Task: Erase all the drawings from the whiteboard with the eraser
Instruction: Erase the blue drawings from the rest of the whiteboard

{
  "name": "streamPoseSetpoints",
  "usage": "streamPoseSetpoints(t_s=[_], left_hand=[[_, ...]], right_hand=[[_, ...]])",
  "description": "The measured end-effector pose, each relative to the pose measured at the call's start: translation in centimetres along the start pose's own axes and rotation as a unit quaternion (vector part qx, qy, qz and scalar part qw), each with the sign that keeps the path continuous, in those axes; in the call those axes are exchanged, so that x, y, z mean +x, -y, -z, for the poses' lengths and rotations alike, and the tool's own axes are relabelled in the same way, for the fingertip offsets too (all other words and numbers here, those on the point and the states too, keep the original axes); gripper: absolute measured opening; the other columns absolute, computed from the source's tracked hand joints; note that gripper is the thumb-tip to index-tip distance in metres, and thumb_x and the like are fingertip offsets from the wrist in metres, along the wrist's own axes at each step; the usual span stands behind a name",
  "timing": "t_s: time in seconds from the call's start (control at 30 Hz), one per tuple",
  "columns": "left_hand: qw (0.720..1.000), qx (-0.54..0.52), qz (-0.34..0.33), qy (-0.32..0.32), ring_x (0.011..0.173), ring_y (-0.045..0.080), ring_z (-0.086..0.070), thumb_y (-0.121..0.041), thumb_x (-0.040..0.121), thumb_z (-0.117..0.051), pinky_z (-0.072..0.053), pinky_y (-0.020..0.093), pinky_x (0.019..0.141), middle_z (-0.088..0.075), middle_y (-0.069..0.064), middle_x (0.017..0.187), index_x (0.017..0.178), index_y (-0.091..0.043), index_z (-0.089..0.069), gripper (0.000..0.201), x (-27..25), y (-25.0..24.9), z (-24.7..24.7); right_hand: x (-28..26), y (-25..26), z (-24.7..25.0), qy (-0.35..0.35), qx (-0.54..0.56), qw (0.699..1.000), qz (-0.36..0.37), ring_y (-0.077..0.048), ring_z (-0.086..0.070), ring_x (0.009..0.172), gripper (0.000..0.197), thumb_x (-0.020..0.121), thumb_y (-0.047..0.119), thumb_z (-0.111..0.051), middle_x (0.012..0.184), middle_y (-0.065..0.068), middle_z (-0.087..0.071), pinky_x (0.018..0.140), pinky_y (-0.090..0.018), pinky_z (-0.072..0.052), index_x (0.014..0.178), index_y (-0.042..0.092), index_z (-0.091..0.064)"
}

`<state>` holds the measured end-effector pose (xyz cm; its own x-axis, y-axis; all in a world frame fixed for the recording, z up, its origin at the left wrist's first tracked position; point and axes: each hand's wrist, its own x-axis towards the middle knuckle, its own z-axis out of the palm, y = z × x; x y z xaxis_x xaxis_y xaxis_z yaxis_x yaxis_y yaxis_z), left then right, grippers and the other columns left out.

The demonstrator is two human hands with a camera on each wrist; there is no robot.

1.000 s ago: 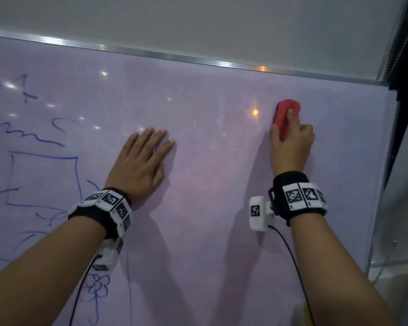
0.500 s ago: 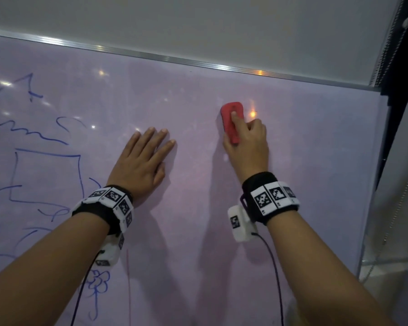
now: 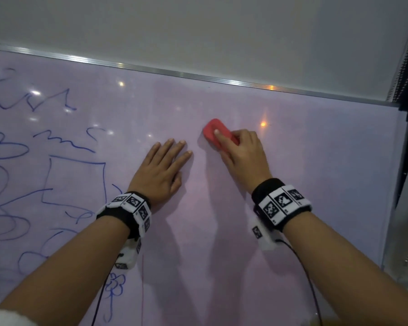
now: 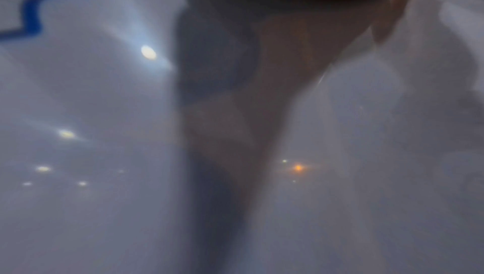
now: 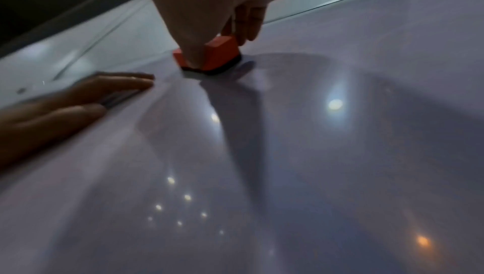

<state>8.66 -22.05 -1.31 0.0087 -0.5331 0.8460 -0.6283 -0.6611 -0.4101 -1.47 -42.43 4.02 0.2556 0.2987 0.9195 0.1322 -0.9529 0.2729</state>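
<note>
So our eraser [image 3: 218,134] is a chunky red block with a dark felt bottom, flat on the whiteboard [image 3: 316,161] around upper centre of the frame. Our right hand [image 3: 243,152] has its fingers curled round it. Just left of it, our left hand [image 3: 161,171] lies flat, fingers straight. Blue drawings [image 3: 73,182] fill the left side.

black wristbands [image 3: 282,203] with white checker tags, white camera boxes [image 3: 260,234], black cables [image 3: 304,274].
</note>
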Motion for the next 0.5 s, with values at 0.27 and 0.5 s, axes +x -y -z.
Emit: streamPoseSetpoints(t_s=[0.27,0.5], left_hand=[[0.999,0.004,0.018,0.03,0.132,0.028,-0.03,-0.027,0.086,-0.036,-0.011,0.038,0.113,-0.045,0.014,0.141,0.136,-0.014,-0.038,0.051,-3.0,4.3,2.6],[1.0,0.002,0.004,0.007,0.117,0.025,-0.04,-0.03,0.081,-0.043,-0.032,0.036,0.093,-0.056,0.014,0.129,0.131,-0.009,-0.038,0.054,-3.7,8.3,5.9]], right_hand=[[-1.3,-5.0,2.0,-0.058,-0.006,0.969,-0.242,-0.043,-0.05,0.09,0.037,0.081,0.025,-0.057,0.095,-0.026,-0.059,0.08,-0.035,-0.033,0.11,0.003,-0.064],[0.9,10.3,-4.4,-0.004,0.074,0.997,0.016,-0.025,-0.041,0.085,0.029,0.08,0.021,-0.056,0.097,-0.016,-0.064,0.074,-0.031,-0.041,0.103,0.008,-0.068]])
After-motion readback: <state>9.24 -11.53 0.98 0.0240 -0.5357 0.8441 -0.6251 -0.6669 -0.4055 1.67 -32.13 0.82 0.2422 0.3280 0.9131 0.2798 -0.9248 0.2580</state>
